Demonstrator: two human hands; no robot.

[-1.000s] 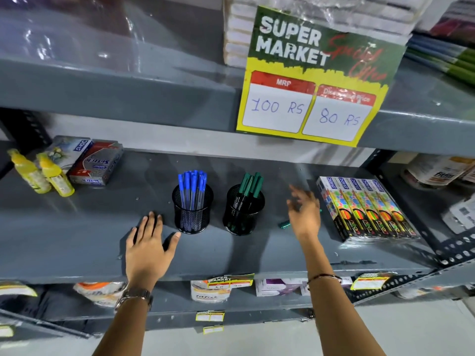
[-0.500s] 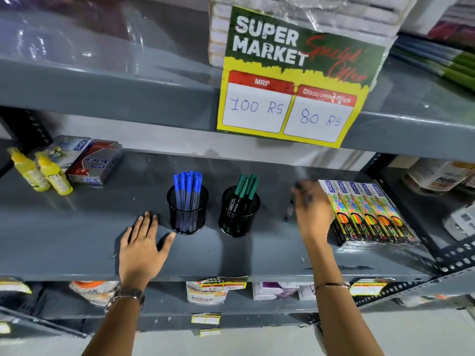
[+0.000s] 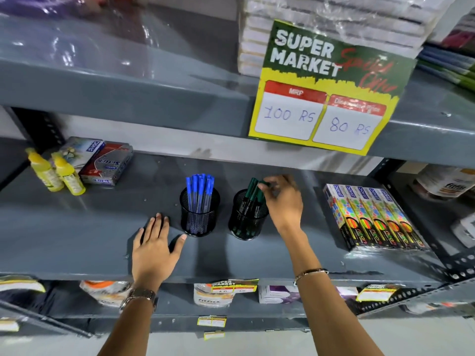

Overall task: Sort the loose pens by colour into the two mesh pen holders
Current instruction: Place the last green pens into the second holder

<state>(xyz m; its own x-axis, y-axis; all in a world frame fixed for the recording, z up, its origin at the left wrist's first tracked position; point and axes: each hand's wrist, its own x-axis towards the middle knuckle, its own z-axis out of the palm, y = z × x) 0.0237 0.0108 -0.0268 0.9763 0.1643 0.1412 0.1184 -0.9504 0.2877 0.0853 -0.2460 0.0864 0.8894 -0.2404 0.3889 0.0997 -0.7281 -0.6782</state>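
Note:
Two black mesh pen holders stand side by side on the grey shelf (image 3: 90,235). The left holder (image 3: 199,219) is filled with several blue pens (image 3: 200,191). The right holder (image 3: 246,222) contains several green pens (image 3: 250,194). My right hand (image 3: 282,201) is at the right holder's rim, fingers closed on the cap end of a green pen (image 3: 264,185) whose lower part is inside the holder. My left hand (image 3: 154,250) lies flat on the shelf with fingers spread, just left of the blue holder and holding nothing.
Neon pen boxes (image 3: 372,217) lie to the right of the holders. Two yellow bottles (image 3: 56,173) and flat packets (image 3: 105,163) sit at the back left. A price sign (image 3: 323,98) hangs from the shelf above. Packaged goods fill the lower shelf.
My right hand picked up the loose green pen from the shelf beside the boxes and carried it left to the green holder. My left hand stayed flat on the shelf.

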